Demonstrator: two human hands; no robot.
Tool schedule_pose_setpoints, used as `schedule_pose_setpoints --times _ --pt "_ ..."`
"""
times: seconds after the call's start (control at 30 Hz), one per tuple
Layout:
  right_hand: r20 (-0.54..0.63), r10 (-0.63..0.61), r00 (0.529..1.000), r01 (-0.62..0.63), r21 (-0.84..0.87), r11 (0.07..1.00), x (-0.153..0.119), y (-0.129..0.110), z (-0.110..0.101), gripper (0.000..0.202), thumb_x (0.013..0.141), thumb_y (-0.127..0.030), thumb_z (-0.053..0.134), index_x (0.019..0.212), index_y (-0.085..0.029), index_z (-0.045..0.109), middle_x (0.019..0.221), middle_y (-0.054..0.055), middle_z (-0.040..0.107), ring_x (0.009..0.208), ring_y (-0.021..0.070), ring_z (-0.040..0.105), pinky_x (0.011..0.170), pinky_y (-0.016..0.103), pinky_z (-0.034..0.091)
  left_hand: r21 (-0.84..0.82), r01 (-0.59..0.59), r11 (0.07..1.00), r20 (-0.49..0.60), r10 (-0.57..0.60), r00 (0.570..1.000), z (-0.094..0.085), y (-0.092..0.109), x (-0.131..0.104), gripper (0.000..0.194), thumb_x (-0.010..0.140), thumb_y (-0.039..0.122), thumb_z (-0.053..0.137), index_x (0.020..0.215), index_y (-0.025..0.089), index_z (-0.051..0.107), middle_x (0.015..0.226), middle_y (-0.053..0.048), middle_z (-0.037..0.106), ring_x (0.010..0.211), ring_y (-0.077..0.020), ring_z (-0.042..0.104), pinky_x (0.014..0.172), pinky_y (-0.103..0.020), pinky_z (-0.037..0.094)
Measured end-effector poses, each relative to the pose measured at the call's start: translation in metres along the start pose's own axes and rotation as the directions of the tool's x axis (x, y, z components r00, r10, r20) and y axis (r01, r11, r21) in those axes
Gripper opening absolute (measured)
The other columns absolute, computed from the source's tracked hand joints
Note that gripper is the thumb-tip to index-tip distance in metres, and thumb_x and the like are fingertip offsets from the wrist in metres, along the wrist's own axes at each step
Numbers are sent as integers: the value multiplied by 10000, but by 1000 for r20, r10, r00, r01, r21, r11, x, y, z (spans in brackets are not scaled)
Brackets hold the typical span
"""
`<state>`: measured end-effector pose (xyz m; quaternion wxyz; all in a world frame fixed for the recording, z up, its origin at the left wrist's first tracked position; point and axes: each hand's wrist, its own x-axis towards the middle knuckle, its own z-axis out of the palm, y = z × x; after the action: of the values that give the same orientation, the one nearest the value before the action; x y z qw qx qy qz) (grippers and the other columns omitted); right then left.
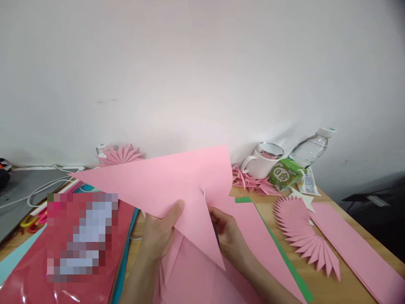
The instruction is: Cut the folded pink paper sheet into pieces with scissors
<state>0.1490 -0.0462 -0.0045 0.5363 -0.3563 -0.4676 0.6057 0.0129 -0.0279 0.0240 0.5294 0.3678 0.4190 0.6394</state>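
A large sheet of pink paper (152, 177) is held up in front of me, with a pointed corner to the left and another hanging down. My left hand (161, 232) pinches its lower edge, thumb on the near face. My right hand (229, 236) is closed round a pair of scissors (203, 192); a thin blade tip shows above the paper, and part of the dark handle shows by the fingers. The blades sit at a cut in the sheet. More pink sheets (253, 240) lie beneath, over a green sheet (284, 266).
Pleated pink fans (308, 236) and a stack of pink strips (357, 249) lie at right. A white mug (261, 162), a green box (284, 175) and a tilted water bottle (311, 147) stand by the wall. A red packet (104, 257) and grey laptop (28, 190) occupy the left.
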Motion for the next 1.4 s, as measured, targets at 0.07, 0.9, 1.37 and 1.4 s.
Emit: schedule_pose_setpoints --times 0.07,0.9,1.37,1.4 --pt "-1 -6 1000 6 -23 1000 0 -3 -1 407 608 -194 766 998 -177 651 928 77 696 860 225 633 732 302 521 2 11 1000 14 -11 1000 1 1 0 544 651 227 705 1169 199 542 1157 -81 615 1148 -248 501 930 -364 448" --pt "-74 -21 997 18 -31 999 0 -6 -3 379 575 -243 781 934 -186 673 740 41 702 745 208 645 637 277 518 32 50 998 46 -52 998 8 4 -5 528 649 254 698 1151 192 548 1086 -87 643 1097 -260 542 878 -362 487" --pt "-72 -24 997 24 -1 1000 0 -6 -1 391 555 -253 795 932 -198 706 803 49 717 788 229 644 634 281 521 16 77 997 42 -77 996 9 5 -5 494 631 264 709 1100 182 579 1130 -91 626 1100 -260 538 876 -363 480" --pt "-71 -23 997 23 -2 1000 0 -6 -1 390 555 -257 795 931 -199 708 811 48 718 790 231 643 639 284 522 15 79 997 37 -80 996 9 5 -5 509 622 268 713 1105 184 578 1111 -91 635 1090 -264 545 874 -370 481"
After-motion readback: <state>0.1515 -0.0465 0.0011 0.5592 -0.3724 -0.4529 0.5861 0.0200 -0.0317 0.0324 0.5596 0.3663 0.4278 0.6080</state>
